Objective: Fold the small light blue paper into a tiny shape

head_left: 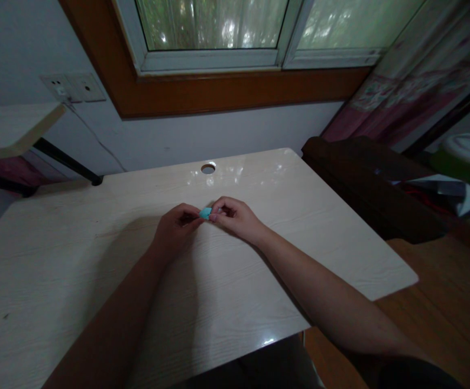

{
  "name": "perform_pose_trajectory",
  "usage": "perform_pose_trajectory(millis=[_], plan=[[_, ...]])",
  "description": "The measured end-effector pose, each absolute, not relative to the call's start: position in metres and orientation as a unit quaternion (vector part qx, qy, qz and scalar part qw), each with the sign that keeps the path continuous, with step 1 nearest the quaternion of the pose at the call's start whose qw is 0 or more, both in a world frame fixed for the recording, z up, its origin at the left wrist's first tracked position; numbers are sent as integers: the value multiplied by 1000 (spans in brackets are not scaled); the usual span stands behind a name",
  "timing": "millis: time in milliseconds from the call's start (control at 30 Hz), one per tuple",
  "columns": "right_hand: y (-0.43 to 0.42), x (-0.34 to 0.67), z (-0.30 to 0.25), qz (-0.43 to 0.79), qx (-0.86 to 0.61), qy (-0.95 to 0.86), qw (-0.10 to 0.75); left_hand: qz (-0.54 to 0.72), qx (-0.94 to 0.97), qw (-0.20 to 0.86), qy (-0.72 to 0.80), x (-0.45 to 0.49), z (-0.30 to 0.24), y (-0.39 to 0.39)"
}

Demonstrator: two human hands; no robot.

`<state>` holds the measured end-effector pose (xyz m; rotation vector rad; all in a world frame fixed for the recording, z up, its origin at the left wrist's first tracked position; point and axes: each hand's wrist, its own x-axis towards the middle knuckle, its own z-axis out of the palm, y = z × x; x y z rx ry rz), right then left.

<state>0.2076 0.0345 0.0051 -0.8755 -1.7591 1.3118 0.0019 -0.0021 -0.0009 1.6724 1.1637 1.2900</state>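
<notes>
A small turquoise piece is pinched between my two hands, just over the middle of the pale wood-grain table. My left hand grips its left side between thumb and fingertips. From the right, the thumb and index finger of my right hand close on its other side. The piece is too small and partly covered by fingertips, so its kind cannot be made out. A shadow of my left arm falls on the table.
A round cable hole lies near the table's back edge. A raised shelf on black legs stands at the left. A cord runs down from the wall socket. Dark furniture sits beyond the right edge, below a curtain.
</notes>
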Motion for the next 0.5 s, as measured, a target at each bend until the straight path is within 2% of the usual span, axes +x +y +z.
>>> perform_pose_trajectory(millis=[300,500], plan=[[32,206,8,436,-323,-748,382,480,672,335,454,0,-5,0],[32,206,7,470,-334,-724,379,495,670,353,426,-1,-5,-2]])
